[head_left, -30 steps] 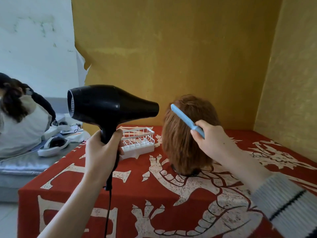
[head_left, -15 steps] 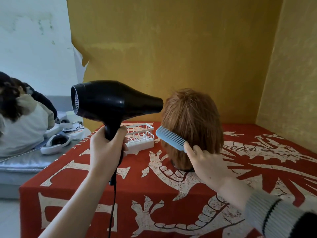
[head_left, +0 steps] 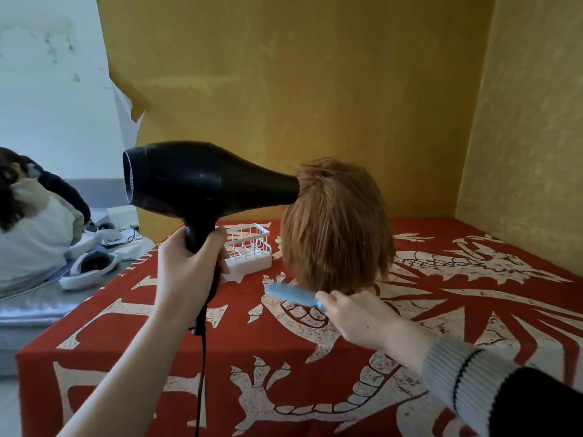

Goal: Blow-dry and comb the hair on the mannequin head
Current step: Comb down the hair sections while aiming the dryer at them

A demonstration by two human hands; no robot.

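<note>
A mannequin head (head_left: 337,225) with short orange-brown hair stands on the red patterned table (head_left: 473,310), its back toward me. My left hand (head_left: 186,269) grips the handle of a black hair dryer (head_left: 202,181); the nozzle points right and touches the hair's upper left side. My right hand (head_left: 356,316) holds a light blue comb (head_left: 291,294) just below the hair's lower edge, sticking out to the left.
A small white wire basket (head_left: 249,250) sits left of the mannequin head, behind my left hand. The dryer's cord (head_left: 200,373) hangs down over the table's front. A person in white sits at the far left by a grey surface (head_left: 38,304). Yellow walls close the back and right.
The comb went down from the top of the hair to below its lower edge. The dryer nozzle came closer and now touches the hair.
</note>
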